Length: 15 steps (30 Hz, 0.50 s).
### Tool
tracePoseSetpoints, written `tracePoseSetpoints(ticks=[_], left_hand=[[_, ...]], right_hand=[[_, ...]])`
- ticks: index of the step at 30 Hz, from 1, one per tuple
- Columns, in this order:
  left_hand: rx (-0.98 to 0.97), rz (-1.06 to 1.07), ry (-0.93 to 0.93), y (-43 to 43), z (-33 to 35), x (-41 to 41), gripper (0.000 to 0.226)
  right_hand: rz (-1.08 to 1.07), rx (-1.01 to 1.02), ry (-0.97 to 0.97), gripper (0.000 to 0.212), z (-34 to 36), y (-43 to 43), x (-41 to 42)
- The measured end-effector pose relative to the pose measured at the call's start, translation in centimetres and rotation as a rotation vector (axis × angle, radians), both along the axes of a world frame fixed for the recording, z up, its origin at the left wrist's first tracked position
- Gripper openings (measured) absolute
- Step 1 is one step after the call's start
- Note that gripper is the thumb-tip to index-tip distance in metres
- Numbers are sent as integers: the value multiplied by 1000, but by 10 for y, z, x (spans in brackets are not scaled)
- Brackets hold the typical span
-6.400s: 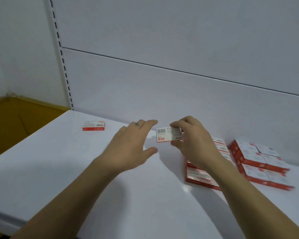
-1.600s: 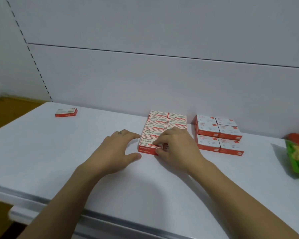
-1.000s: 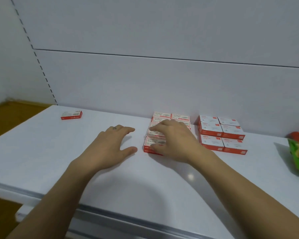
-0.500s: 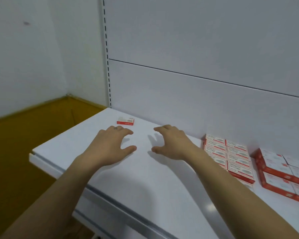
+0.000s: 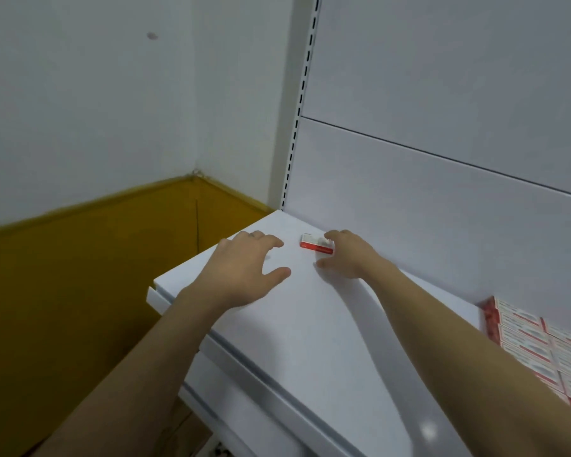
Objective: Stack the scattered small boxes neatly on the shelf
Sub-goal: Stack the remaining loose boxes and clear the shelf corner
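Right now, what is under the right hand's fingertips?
A small red-and-white box lying flat on the white shelf. Fingertips of the right hand cover its right end, hiding that part; the thumb is off it.

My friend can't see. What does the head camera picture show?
A person's right hand reaches the right end of a lone small red-and-white box on a white shelf. The left hand is spread open nearby; more boxes sit stacked far right.

Vantage: head-worn wide-angle camera, above the front edge of the white shelf.
Facing: forward and down — toward the shelf's left end and the back panel behind it.
Range: near; the shelf fills the lower frame.
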<state>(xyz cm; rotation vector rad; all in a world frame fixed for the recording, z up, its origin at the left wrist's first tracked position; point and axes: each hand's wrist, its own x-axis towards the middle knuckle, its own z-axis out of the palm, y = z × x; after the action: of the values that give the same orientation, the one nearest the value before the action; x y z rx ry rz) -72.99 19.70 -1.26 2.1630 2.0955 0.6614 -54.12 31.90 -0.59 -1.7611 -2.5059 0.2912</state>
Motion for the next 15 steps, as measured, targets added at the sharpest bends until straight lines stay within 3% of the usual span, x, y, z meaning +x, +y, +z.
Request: tracePoseSetpoints(ticks=[9, 15], left_hand=[[-27, -29, -39, 6, -4, -17, 54], [-43, -38, -69, 5, -2, -11, 54]], right_hand=[[-118, -15, 9, 66, -14, 21, -17], [-137, 9, 51, 38, -12, 17, -17]])
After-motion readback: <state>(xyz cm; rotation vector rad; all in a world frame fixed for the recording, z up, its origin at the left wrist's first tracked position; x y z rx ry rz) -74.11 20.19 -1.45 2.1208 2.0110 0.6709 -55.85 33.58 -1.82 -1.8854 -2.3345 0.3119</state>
